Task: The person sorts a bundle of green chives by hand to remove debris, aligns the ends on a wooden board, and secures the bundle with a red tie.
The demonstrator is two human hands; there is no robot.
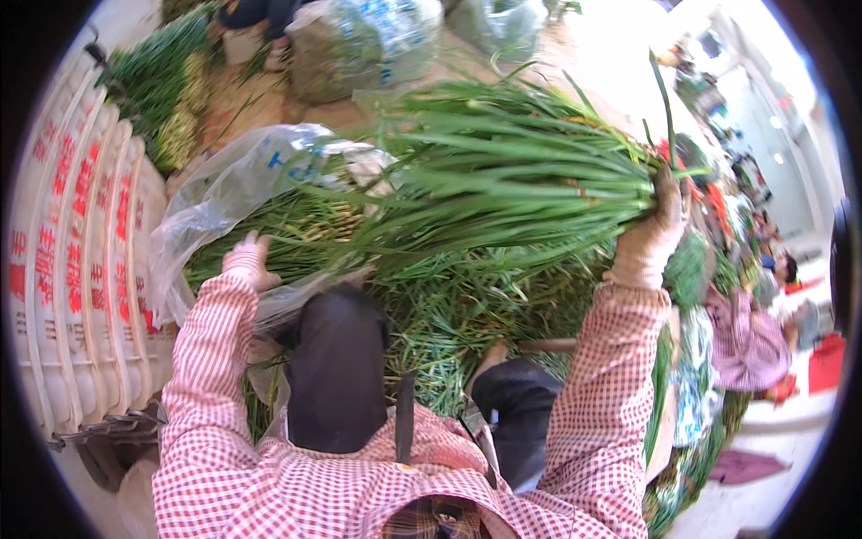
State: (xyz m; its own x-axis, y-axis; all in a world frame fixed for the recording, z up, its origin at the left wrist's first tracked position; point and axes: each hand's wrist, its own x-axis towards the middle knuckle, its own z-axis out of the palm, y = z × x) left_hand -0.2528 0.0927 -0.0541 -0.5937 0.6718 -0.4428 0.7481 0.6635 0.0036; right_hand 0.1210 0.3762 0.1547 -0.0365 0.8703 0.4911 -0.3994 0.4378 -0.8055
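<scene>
My right hand (pixel 658 229) is closed around one end of a big bunch of garlic chives (pixel 521 175). The bunch is held out nearly level, its long green leaves fanning left over a clear plastic bag (pixel 202 198). More chives (pixel 287 225) lie in the bag, some with pale cut ends showing. At the bag's near-left side, my left hand (pixel 251 259) rests with its fingers apart on the chives and the plastic. The hanging leaves hide part of the bag's right side.
Loose green leaves (pixel 440 314) cover the ground around my knees. White stacked plastic crates (pixel 85 242) stand close on the left. Filled clear bags (pixel 364 49) and a chive pile (pixel 166 85) lie beyond. A person in a checked shirt (pixel 750 337) is on the right.
</scene>
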